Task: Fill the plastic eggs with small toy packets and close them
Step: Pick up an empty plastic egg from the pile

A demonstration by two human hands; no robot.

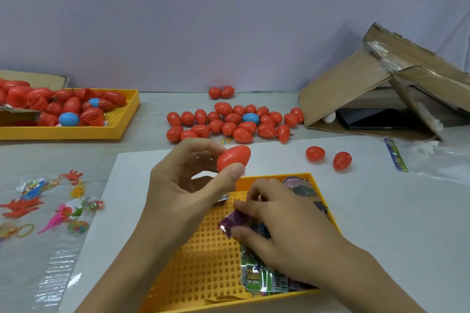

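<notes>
Pinching a closed red egg [233, 157] in my left hand [188, 185], my right hand [277, 226] grips a purple packet [235, 221]; best lift only one.

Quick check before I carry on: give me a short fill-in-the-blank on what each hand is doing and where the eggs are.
1. The left hand holds a closed ____ egg.
2. The right hand pinches a purple packet over the ____ tray.
3. In the pile of closed eggs one egg is ____.

Missing words: red; yellow; blue
</notes>
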